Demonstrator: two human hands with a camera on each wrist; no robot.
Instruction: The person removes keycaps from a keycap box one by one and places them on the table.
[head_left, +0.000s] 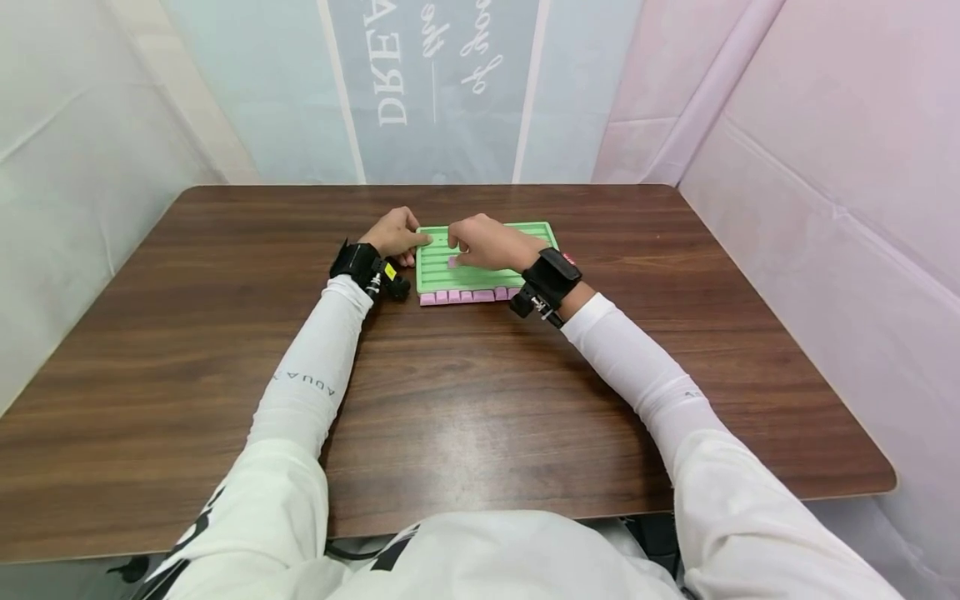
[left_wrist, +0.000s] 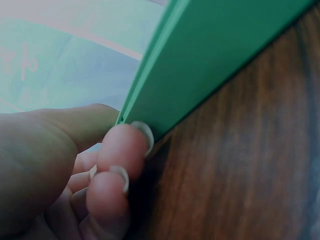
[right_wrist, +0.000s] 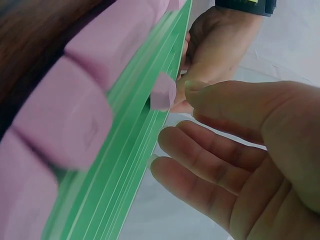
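Observation:
A green ridged keycap tray (head_left: 431, 279) lies on the table in front of the person. The left hand (head_left: 393, 234) holds its left edge; in the left wrist view the thumb is over the rim and the fingertips (left_wrist: 125, 150) are against the side wall. My right hand (head_left: 495, 243) is over the tray with thumb and fingers apart, nothing between them. Close to its thumb tip, a single pink keycap (right_wrist: 163, 92) sits on the ridges. Along the near edge runs a row of several pink keycaps (head_left: 453, 297), partly hidden by the right wrist.
The brown wooden table (head_left: 465, 400) reaches from the person's body to a hanging backdrop (head_left: 442, 142) with printed letters. White sheets (head_left: 825, 208) hang on both sides. Black wrist cameras (head_left: 551, 279) are strapped to both wrists.

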